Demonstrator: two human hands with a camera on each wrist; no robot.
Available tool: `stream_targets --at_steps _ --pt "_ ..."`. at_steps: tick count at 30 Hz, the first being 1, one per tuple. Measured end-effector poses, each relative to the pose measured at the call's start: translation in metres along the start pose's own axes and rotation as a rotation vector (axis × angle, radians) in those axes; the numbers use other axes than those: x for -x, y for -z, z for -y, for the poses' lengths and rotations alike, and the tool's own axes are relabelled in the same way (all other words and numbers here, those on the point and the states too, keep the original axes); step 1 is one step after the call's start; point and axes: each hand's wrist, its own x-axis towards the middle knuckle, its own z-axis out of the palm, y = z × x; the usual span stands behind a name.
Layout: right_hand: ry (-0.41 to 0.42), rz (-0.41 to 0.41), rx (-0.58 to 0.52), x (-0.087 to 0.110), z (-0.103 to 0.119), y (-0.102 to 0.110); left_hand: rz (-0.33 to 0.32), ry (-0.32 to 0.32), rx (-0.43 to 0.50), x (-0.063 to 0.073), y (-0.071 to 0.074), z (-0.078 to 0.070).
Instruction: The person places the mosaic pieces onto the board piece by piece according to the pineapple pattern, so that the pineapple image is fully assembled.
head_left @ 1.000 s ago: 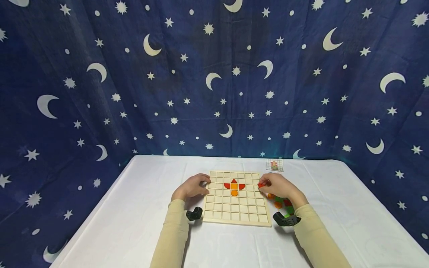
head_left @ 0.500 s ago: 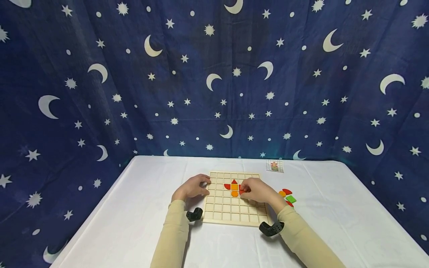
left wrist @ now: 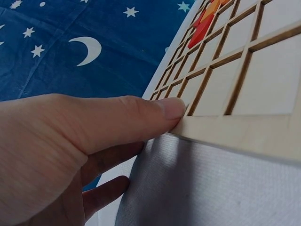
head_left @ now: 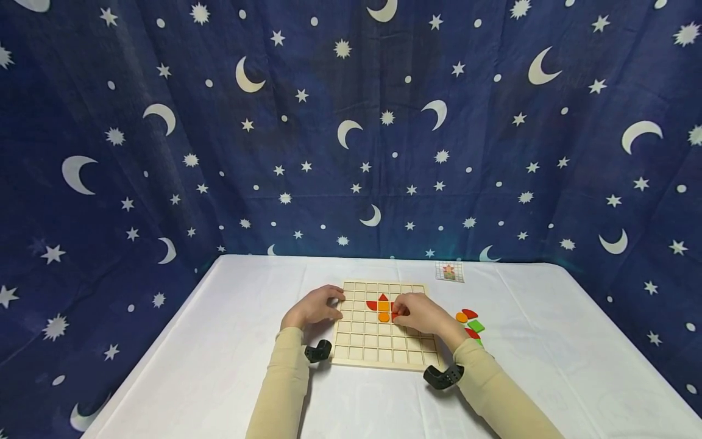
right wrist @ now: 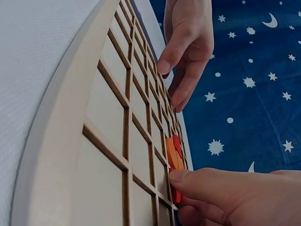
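Observation:
A wooden grid board (head_left: 362, 341) lies flat on the white table. My left hand (head_left: 318, 305) rests at its left edge, thumb straight on the rim and fingertips touching farther along. My right hand (head_left: 419, 312) is over the board, its thumb and fingertips pinching a red tile (head_left: 394, 317), mostly hidden, beside the orange round tile (head_left: 384, 317). An orange square tile (head_left: 384, 306) sits behind the round one, a red triangle tile (head_left: 382, 297) behind that. Left of the square lies a red quarter-circle tile (head_left: 372, 305); another red tile on its right is partly covered by my fingers.
Right of the board lie several loose tiles: an orange round one (head_left: 462, 317), a red curved one (head_left: 470, 313) and a green one (head_left: 476, 326) among them. A card with a gridded picture (head_left: 449, 271) lies at the back right. A dark blue star-patterned curtain (head_left: 307, 122) hangs behind the table.
My right hand has moved left from the board's right edge to the middle, carrying the red tile, then stayed there. The loose tiles have come into fuller view. My left hand has stayed put.

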Motion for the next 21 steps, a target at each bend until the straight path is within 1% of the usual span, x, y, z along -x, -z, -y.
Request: stream_targets --at_steps 5,14,17,21 --pt "-0.017 0.004 -0.012 0.0007 0.0003 -0.0004 0.006 0.007 0.010 0.0018 -0.0007 -0.0006" --pt "-0.005 -0.008 -0.011 0.0002 0.0012 0.0025 -0.001 -0.001 0.002 -0.0010 0.0002 0.0010" --pt "-0.026 -0.008 -0.020 0.0008 0.0021 0.0036 0.003 -0.008 0.000 -0.0017 0.0006 0.0013" --pt "-0.061 -0.020 -0.031 0.0049 0.0002 0.0075 0.010 -0.036 -0.015 -0.0014 0.0008 0.0014"
